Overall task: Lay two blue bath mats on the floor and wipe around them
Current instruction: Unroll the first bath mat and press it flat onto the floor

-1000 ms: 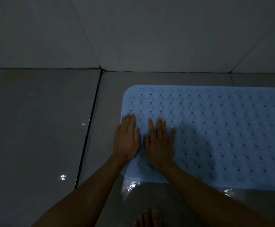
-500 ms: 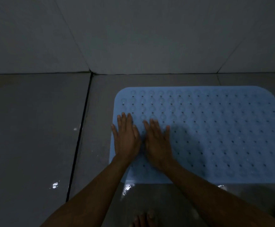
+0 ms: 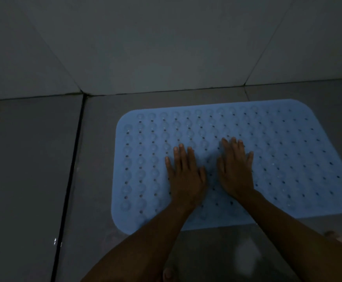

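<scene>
A grey tiled floor (image 3: pixel 33 169) carries one blue bath mat (image 3: pixel 288 159) lying flat near the wall.

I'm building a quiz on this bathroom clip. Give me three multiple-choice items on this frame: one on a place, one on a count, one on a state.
1. Where do the hands rest?
A. on the wall
B. on the bath mat
C. on bare floor

2. How many bath mats are in view?
A. one
B. two
C. three

3. How are the fingers?
A. curled in fists
B. pinching the mat's edge
C. straight and flat

Answers:
1 B: left hand and right hand both lie on the blue bath mat.
2 A: only one mat lies on the floor.
3 C: both palms are down, the fingers extended on the mat.
</scene>
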